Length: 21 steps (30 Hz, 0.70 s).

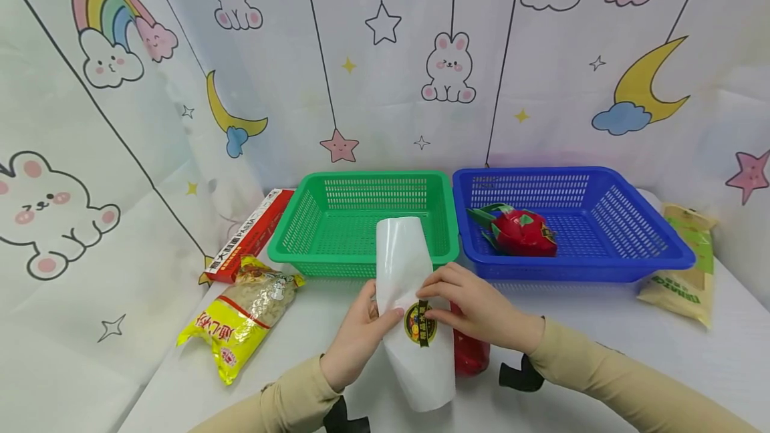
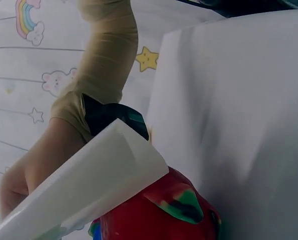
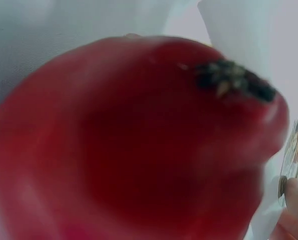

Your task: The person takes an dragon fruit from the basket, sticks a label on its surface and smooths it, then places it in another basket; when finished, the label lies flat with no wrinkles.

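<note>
A curled, glossy white sticker sheet (image 1: 404, 369) stands tall between my two hands, with a round black-and-yellow sticker (image 1: 419, 325) on its front. My left hand (image 1: 359, 336) grips its left side, thumb laid over the front. From the right, my right hand (image 1: 475, 303) pinches at the sheet, fingertips right at the sticker's edge. Behind the sheet, on the table, a red dragon fruit (image 1: 471, 355) is partly hidden; its red skin and green scale show in the left wrist view (image 2: 154, 215). The same dragon fruit (image 3: 128, 145) fills most of the right wrist view, blurred.
A green basket (image 1: 367, 259) and a blue basket (image 1: 577, 270) stand side by side at the back. Another dragon fruit (image 1: 522, 232) lies in the blue one. Left are a red pasta box (image 1: 255, 226) and a yellow pasta bag (image 1: 243, 316); right, a beige-green bag (image 1: 686, 272).
</note>
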### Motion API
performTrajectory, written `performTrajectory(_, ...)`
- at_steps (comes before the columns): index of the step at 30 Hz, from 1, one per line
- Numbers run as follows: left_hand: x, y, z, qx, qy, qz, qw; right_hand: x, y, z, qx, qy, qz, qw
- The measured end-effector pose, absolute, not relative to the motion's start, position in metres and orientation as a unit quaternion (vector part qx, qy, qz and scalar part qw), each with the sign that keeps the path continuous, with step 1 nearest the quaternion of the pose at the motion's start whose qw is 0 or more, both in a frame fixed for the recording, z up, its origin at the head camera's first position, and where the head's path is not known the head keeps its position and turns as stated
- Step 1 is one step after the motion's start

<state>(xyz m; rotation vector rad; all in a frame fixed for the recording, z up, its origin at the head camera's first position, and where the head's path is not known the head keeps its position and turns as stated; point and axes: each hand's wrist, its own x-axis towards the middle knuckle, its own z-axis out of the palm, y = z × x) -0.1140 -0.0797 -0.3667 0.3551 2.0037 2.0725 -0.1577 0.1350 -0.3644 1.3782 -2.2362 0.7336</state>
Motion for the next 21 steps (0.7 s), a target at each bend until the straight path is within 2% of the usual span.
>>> performTrajectory(21,-0.1171,-0.0749,-0.3632,0.11,0.665,0.731,0.105,-0.1602,0.13,-0.357,0.511,-0.769,0.309,0.228)
